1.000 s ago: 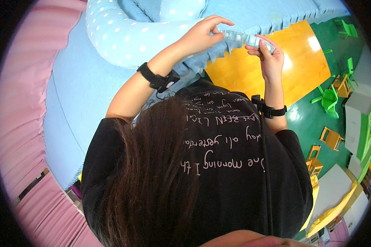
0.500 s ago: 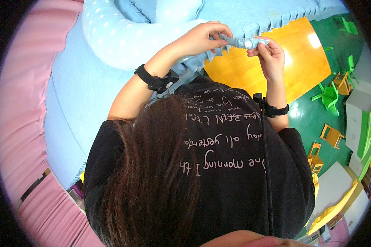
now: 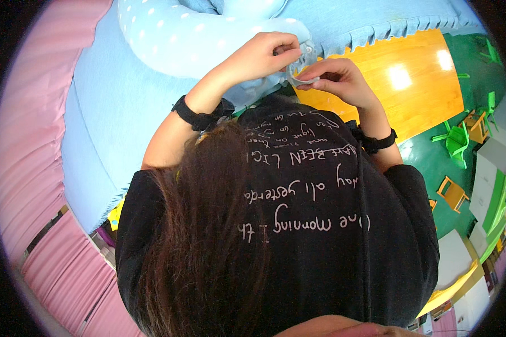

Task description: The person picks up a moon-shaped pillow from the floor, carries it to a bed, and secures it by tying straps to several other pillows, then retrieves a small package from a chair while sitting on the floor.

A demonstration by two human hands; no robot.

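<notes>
In front of my chest, a light blue fabric band [image 3: 307, 58] runs between my two hands. A small pale round spot, perhaps a button, shows on it. My left hand [image 3: 272, 53] is closed, its thumb and fingers pinching the band's upper left part. Lower and to the right, my right hand [image 3: 343, 81] pinches a pale folded end of the band between thumb and fingers. Just beyond my left hand lies a puffy light blue cushion with white dots [image 3: 208, 48]. Whether the band is attached to the cushion, I cannot tell.
A blue ruffled cloth [image 3: 95, 123] spreads beneath the cushion. Beyond my right hand is a shiny yellow wooden tabletop [image 3: 421, 84]. Small green chairs [image 3: 457, 140] and a wooden chair [image 3: 452, 194] stand on the green floor. Pink draped fabric [image 3: 39, 140] lines the left side.
My right hand has moved left and down, closer to my left hand. The band, stretched out straight before, is now bent between them. My left hand has shifted slightly left.
</notes>
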